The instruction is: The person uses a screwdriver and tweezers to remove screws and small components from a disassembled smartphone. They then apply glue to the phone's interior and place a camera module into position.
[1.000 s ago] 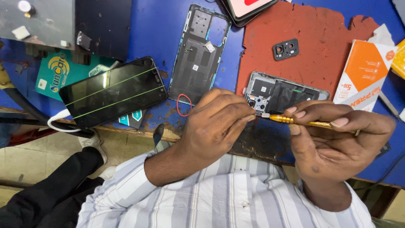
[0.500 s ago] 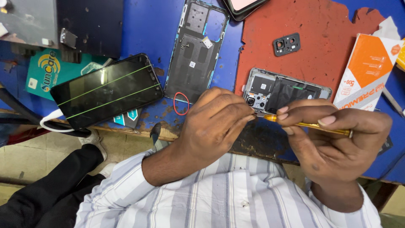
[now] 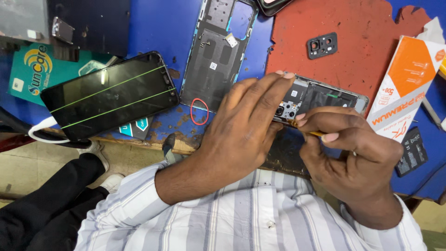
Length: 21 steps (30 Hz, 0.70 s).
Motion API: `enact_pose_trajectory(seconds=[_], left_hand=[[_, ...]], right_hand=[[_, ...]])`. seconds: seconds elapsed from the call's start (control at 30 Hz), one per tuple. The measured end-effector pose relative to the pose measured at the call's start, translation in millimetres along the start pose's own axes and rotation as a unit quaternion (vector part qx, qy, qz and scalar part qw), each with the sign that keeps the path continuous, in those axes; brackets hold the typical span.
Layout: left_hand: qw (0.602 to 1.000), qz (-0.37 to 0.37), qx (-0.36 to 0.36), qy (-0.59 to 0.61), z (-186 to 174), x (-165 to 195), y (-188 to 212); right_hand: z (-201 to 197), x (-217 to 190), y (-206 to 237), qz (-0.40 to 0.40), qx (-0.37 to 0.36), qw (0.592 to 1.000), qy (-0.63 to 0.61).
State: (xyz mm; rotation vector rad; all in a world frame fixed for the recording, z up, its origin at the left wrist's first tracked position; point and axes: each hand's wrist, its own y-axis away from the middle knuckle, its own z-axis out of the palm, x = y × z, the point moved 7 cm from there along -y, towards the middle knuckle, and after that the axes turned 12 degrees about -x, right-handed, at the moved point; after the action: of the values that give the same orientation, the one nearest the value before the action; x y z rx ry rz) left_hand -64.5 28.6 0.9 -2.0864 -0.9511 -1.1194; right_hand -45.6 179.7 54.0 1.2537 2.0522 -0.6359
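the counter (image 3: 153,28) is blue and crowded, with a red mat (image 3: 371,51) on its right half, so keep your elbows in and your reach short. to your left lies a dark phone (image 3: 111,95) with two green lines across its screen, and above your left hand a back cover (image 3: 218,51) rests inner side up; neither needs touching while you work

the opened phone (image 3: 325,97) sits at the near edge of the mat, its insides facing you. your left hand (image 3: 246,125) lies flat over its left end, fingers spread and pressing it down, gripping nothing. hold that weight steady so the frame cannot slide, but i judge you would see better with the fingertips drawn a little off the camera block

your right hand (image 3: 344,144) is pinched closed on a thin yellow tool (image 3: 316,133), whose tip meets the phone just below the lenses. most of the shaft is hidden, so i cannot tell its kind. keep it low, push gently, and let the wrist rest on the counter edge for control

the small camera bezel (image 3: 322,45) lies loose up on the mat, well apart, and a red ring (image 3: 200,111) sits beside your left wrist; mind you do not sweep either off
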Motion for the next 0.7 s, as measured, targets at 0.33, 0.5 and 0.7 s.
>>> enact_pose_trajectory(seconds=[0.33, 0.5, 0.7], left_hand=[[1.0, -0.013, -0.019, -0.007, 3, -10, 0], [1.0, -0.004, -0.015, 0.0, 0, -10, 2], [1.0, -0.005, -0.005, 0.019, -3, -11, 4]], right_hand=[[11, 0, -13, 0.02, -0.043, 0.998, 0.045], [8, -3, -23, 0.083, -0.085, 0.977, 0.177], [9, -7, -30, 0.118, -0.082, 0.977, 0.16]])
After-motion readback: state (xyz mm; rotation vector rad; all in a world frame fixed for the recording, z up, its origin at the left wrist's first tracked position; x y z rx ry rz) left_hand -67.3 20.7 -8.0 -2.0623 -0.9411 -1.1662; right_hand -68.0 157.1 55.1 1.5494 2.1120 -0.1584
